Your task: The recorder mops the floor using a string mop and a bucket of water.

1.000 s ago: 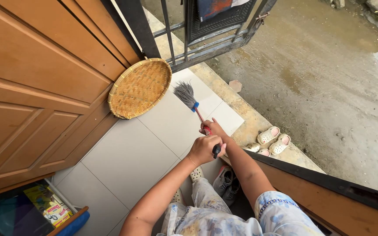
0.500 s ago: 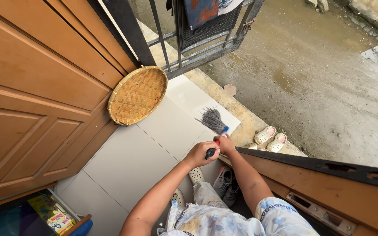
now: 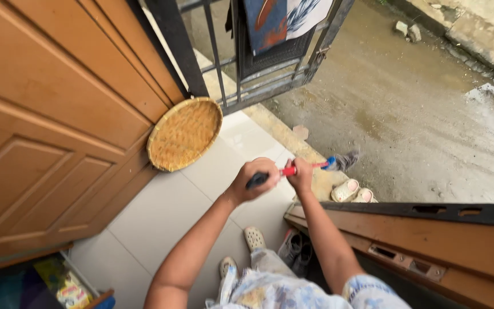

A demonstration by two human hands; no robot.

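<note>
Both my hands grip a small broom with a red handle [image 3: 315, 166], a black end grip and grey bristles [image 3: 347, 160]. My left hand [image 3: 255, 177] is closed on the black end of the handle. My right hand [image 3: 301, 174] is closed on the red part further along. The broom lies almost level, its bristles out to the right over the concrete step edge above the pale sandals [image 3: 354, 191].
A round woven bamboo tray [image 3: 184, 134] leans against the wooden door [image 3: 47, 126] on the left. A dark metal gate [image 3: 270, 57] with hanging cloth stands ahead. Wet concrete ground [image 3: 430, 120] lies beyond. Another wooden door leaf [image 3: 430, 240] is at right. Shoes [image 3: 294, 252] sit on white tiles [image 3: 167, 212].
The broom swung from the tiles near the woven tray rightward, out past the step edge. Both hands rose and moved with it. My view tilted slightly.
</note>
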